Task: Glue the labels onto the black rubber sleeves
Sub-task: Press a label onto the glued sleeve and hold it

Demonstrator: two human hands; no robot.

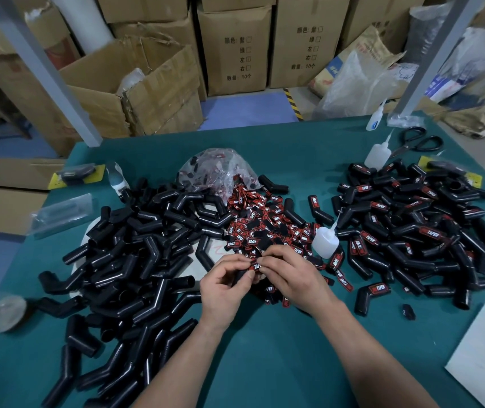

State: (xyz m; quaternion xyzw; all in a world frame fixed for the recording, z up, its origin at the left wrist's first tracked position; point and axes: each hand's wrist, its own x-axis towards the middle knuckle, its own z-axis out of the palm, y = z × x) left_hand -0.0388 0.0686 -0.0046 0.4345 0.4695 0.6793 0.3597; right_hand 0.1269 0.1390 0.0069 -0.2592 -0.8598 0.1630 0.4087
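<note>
Hands: my left hand (pixel 226 285) is gripping a sleeve (pixel 239 276); my right hand (pixel 290 275) is pinching a label (pixel 255 265) onto it.
Unlabelled pile (pixel 135 254): lying left on the table (pixel 265 363), still awaiting me.
Loose labels (pixel 265 228): spilling centre.
Glue bottle (pixel 325 241): standing beside them.
Labelled pile (pixel 412 225): growing right, roughly half finished.

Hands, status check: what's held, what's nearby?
Left hand holds sleeve. Right hand pinches label onto it. Glue bottle beside right hand.
</note>
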